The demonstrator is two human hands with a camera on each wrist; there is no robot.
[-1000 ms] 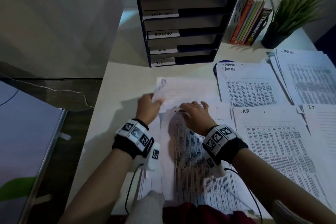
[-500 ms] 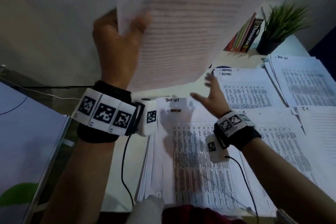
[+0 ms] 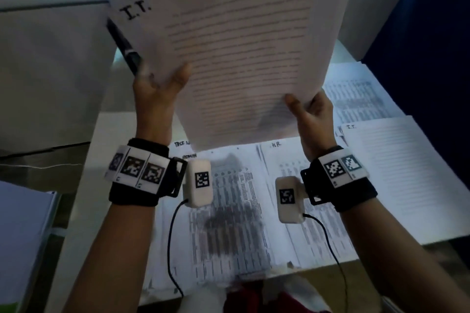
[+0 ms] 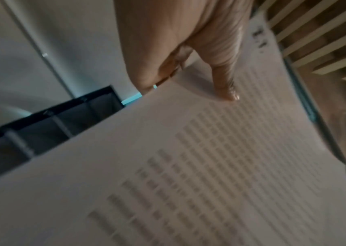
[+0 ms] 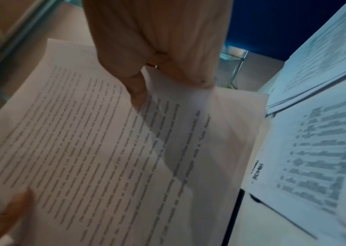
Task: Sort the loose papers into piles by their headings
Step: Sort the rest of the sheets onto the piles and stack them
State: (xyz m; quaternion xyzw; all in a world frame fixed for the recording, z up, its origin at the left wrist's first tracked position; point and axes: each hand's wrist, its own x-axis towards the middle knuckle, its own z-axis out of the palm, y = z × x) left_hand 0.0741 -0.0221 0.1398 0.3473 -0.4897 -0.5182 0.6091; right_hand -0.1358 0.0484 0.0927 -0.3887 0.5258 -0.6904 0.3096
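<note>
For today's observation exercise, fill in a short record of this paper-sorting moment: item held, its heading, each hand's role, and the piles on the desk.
Item held: raised sheet
Heading: I.T.
Left hand: grips the sheet's left edge
Right hand: pinches its lower right corner
Piles on desk: I.T. pile; H.R. pile; others blurred

- One sheet headed "I.T." (image 3: 244,40) is held up in the air; whether more sheets lie behind it cannot be told.
- Two hands: the left hand (image 3: 159,89) and the right hand (image 3: 311,112), each pinching a lower corner of that sheet.
- Four stacks of paper show on the tabletop (image 3: 84,211): the loose papers (image 3: 229,223) in front, an "H.R." pile (image 3: 284,160), an "I.T." pile (image 3: 396,173), and one blurred pile (image 3: 361,99) behind.
- Two wrist bands with square markers, one on each wrist.
- Two white wrist cameras, each with one black cable.
- One black file tray (image 4: 41,126), seen in the left wrist view.
</note>
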